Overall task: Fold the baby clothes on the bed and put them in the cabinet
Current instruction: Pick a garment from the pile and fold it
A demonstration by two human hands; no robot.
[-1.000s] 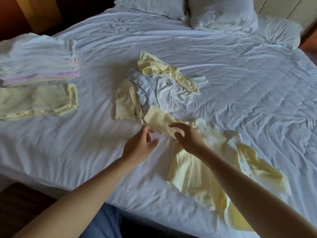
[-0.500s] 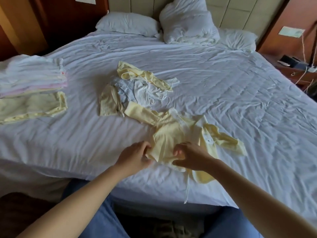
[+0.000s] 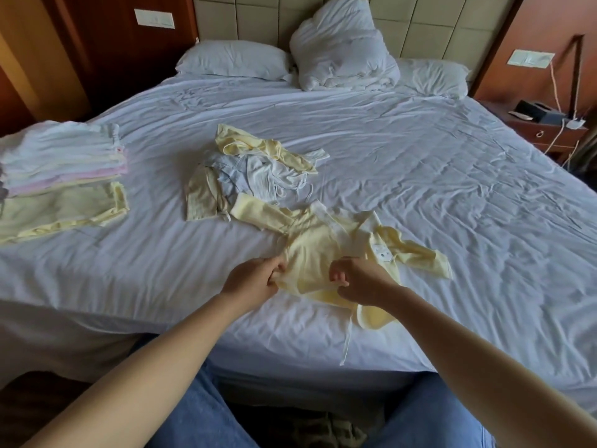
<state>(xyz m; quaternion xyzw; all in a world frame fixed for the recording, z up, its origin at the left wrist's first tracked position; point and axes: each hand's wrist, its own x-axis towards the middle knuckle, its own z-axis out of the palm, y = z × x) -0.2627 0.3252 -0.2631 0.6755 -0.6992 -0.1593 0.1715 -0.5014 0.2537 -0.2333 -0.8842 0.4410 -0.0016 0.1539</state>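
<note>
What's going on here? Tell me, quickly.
A person is folding baby clothes on the bed. The left hand and the right hand each pinch the near edge of a yellow baby top, which lies spread out but rumpled. Behind it sits an unfolded heap, and a folded stack lies at the far left. No cabinet is in view.

Single head-worn wide view, from near edge, facing forward-down across bed [image 3: 420, 195] toward headboard [image 3: 429, 24]
</note>
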